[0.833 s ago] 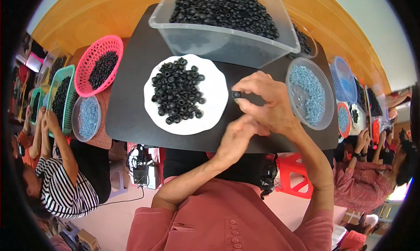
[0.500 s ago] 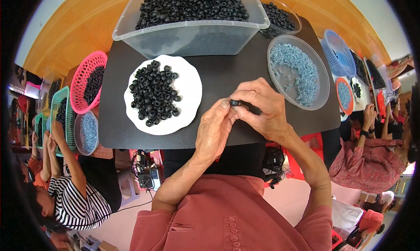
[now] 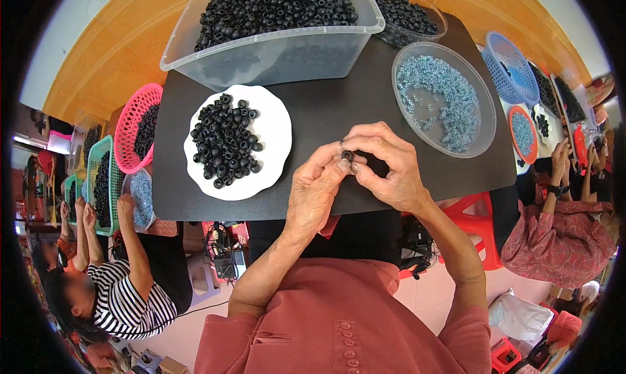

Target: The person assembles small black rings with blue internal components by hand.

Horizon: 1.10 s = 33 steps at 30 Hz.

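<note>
White plate (image 3: pixel 274 136) and clear bowl (image 3: pixel 482 123) flank bare mat (image 3: pixel 339 106) (ahead).

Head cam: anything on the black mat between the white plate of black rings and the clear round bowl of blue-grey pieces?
Only the person's hands: left hand and right hand pinch a small black ring there. Otherwise bare black mat between white plate and clear round bowl.

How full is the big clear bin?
Nearly full: the bin holds black rings heaped about to its rim.
</note>
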Motion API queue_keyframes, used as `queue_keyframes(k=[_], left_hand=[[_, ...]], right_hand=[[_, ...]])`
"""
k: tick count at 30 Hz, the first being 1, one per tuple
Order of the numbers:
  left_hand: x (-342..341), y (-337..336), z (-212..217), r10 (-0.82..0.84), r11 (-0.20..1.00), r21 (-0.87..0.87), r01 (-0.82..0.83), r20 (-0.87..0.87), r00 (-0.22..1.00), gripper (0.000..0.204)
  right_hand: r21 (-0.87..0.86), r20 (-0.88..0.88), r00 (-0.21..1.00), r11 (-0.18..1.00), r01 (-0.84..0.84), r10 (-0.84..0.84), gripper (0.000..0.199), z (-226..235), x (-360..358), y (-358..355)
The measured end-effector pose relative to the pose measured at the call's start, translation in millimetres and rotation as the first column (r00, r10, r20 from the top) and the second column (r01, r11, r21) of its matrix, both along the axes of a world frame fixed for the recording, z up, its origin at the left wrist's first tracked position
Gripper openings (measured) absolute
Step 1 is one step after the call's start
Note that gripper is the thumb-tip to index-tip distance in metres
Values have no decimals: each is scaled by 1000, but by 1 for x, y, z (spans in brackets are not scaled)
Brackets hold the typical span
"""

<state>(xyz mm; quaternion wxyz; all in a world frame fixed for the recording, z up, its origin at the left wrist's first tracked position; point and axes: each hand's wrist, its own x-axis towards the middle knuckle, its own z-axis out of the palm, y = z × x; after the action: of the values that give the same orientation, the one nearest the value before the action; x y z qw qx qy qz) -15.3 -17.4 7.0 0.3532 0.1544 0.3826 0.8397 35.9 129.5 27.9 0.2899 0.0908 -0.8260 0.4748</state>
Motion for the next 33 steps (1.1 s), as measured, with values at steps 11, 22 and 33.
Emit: queue_keyframes(k=[11, 22, 33], left_hand=[[2, 2, 1, 50, 998, -36, -51, -50, 998, 25], [-4, 0, 1, -10, 999, 45, 6, 103, 995, 23], [-6, -2, 1, -104, 993, 59, 101, 53, 993, 23]], right_hand=[[41, -22, 999, 998, 46, -46, 31, -1, 2, 1], [-31, -12, 1000, 999, 15, -15, 31, -2, 1, 1], [28, -50, 998, 999, 32, -31, 30, -3, 0, 3]])
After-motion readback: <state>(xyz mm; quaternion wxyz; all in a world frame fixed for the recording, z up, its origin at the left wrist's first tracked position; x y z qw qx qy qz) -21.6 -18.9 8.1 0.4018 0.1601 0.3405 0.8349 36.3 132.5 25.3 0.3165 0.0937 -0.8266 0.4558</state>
